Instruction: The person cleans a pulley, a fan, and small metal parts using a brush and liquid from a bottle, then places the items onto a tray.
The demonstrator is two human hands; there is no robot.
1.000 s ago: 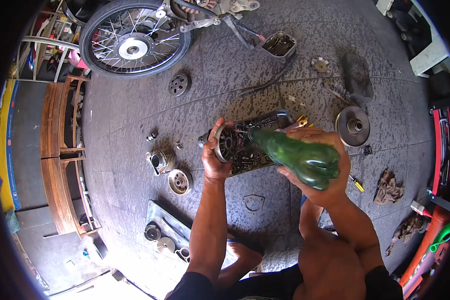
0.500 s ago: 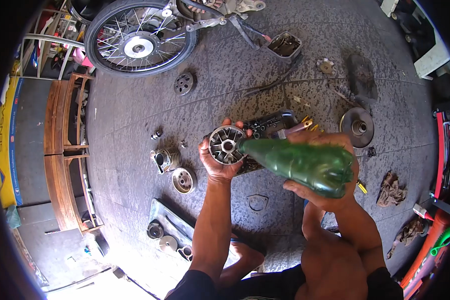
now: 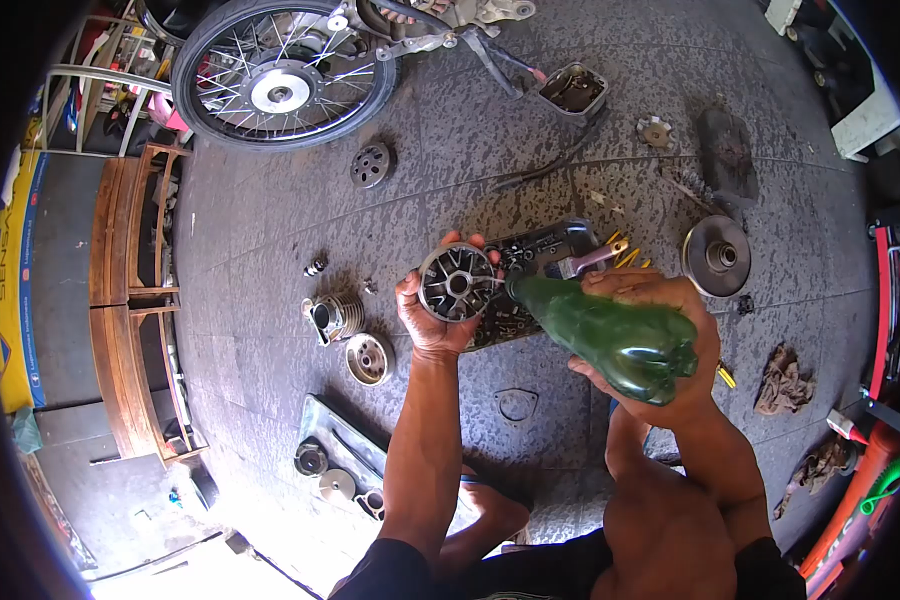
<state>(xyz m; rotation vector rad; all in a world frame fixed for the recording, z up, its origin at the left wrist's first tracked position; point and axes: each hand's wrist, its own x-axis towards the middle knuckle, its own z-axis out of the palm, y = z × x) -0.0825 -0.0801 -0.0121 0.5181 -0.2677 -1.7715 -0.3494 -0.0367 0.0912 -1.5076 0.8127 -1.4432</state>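
My left hand (image 3: 432, 325) is wrapped round a round metal variator part (image 3: 459, 284), its ribbed inner face with the central hub turned up. In my right hand (image 3: 675, 300) is a green plastic bottle (image 3: 610, 330), tilted with its neck towards the metal part. The bottle's mouth is just right of the part's rim, apart from it. Under both lies a dark tray (image 3: 570, 235) of small metal parts and tools, partly hidden by the bottle and my hands.
A cylinder block (image 3: 335, 318) and a round metal drum (image 3: 370, 358) lie to the left. A pulley disc (image 3: 716, 256) and a rag (image 3: 784, 380) are on the right. A spoked wheel (image 3: 282, 92) and an oily container (image 3: 573, 90) stand ahead. Another tray (image 3: 345, 430) sits near my left forearm.
The bottle's mouth has drawn back to the right, away from the metal part's rim, and the bottle has turned slightly. My left hand holds the part in nearly the same place.
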